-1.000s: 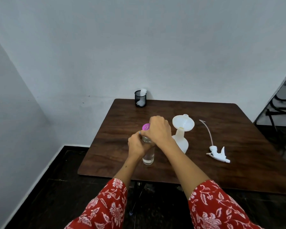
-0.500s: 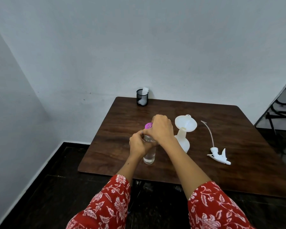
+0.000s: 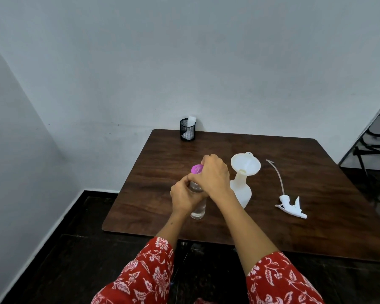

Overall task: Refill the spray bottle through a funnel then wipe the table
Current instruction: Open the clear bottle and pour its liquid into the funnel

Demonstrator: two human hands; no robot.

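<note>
Little shifting since earlier frames: both hands staying locked on clear water bottle (image 3: 198, 210), purple cap (image 3: 197, 169) still peeking out beside knuckles.

Left hand (image 3: 183, 197) wrapping bottle body, bracing it on table (image 3: 272, 235). Right hand (image 3: 214, 177) clenching around cap, likely unscrewing.

Spray bottle (image 3: 241, 191) standing just right of hands, funnel (image 3: 245, 164) already seated in neck; spray head (image 3: 291, 207) lying apart.

Advice: keep bottle upright and pressed down while twisting, elbow clear of funnel.

Cloth in mesh cup (image 3: 187, 129) waiting at back edge.

Funnelled spray bottle (image 3: 241, 189) crowds the right; table (image 3: 154, 172) leftward lies bare.
</note>
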